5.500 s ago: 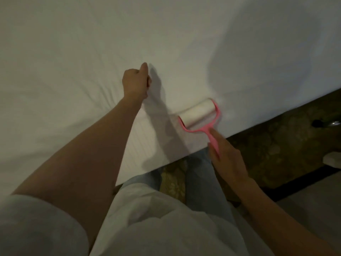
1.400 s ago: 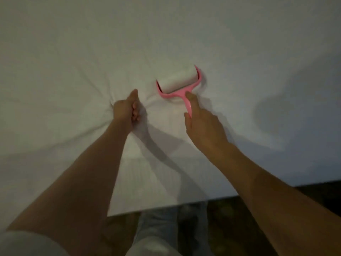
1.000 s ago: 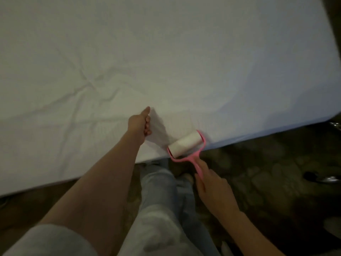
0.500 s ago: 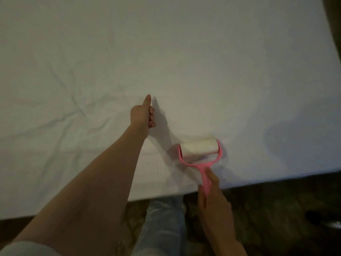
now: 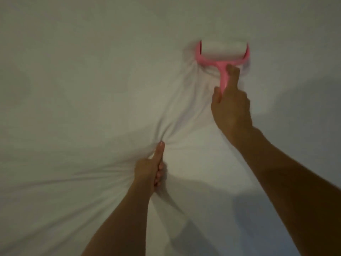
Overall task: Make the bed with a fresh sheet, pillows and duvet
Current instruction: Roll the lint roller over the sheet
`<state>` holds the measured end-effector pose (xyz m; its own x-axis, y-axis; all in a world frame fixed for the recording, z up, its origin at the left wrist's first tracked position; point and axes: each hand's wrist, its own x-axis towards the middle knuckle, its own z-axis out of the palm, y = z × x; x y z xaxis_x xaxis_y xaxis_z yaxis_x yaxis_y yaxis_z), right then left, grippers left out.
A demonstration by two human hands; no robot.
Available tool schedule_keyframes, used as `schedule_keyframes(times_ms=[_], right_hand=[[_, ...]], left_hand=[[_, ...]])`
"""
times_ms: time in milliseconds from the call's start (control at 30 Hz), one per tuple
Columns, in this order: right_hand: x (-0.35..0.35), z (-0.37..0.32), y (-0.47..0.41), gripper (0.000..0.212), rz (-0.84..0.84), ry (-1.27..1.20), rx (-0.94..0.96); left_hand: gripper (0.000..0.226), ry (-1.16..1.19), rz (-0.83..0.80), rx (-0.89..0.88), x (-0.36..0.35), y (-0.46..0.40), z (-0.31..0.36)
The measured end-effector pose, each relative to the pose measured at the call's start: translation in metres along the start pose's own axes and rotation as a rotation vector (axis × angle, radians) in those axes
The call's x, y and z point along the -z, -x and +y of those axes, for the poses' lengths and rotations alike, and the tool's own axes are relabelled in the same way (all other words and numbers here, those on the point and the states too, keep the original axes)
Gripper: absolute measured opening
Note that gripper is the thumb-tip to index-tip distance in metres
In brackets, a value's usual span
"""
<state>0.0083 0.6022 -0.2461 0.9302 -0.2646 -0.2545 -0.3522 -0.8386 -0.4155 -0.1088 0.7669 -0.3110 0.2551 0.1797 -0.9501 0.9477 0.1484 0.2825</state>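
Gripping bunched sheet (image 5: 92,89) with left hand (image 5: 149,168), right hand (image 5: 230,106) holding lint roller (image 5: 223,52)

One white sheet (image 5: 92,89), one pink lint roller (image 5: 223,54), two hands: left hand (image 5: 149,169), right hand (image 5: 230,108)

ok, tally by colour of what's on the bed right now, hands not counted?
White: 1, the sheet, bunched in the left hand
Pink with a white roll: 1, the lint roller, held by the right hand
Total: 2

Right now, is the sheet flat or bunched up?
Bunched up. Creases in the sheet fan out from where the left hand grips it.
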Motion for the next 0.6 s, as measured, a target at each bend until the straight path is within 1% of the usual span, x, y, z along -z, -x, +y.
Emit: schedule_keyframes(times_ms=[67, 167, 300, 367, 467, 600], right_hand=[[0.000, -0.015, -0.042, 0.053, 0.005, 0.024, 0.008], [0.003, -0.030, -0.089, 0.056, 0.018, 0.030, 0.003], [0.010, -0.040, -0.121, 0.057, 0.028, 0.045, -0.005], [0.015, -0.040, -0.120, 0.059, 0.025, 0.049, -0.003], [0.013, -0.035, -0.095, 0.060, 0.006, 0.028, -0.002], [0.014, -0.016, -0.019, 0.060, -0.059, 0.039, -0.013]], left_hand=[[0.062, 0.009, 0.013, 0.001, -0.002, -0.004, 0.000], [0.061, 0.022, -0.019, -0.001, -0.004, -0.004, 0.004], [0.060, 0.071, -0.060, 0.016, -0.005, 0.001, 0.008], [0.061, 0.054, -0.061, 0.019, -0.004, 0.001, 0.009], [0.061, 0.031, -0.064, -0.003, 0.000, 0.001, 0.008], [0.059, 0.031, -0.100, -0.057, 0.003, 0.006, 0.005]])
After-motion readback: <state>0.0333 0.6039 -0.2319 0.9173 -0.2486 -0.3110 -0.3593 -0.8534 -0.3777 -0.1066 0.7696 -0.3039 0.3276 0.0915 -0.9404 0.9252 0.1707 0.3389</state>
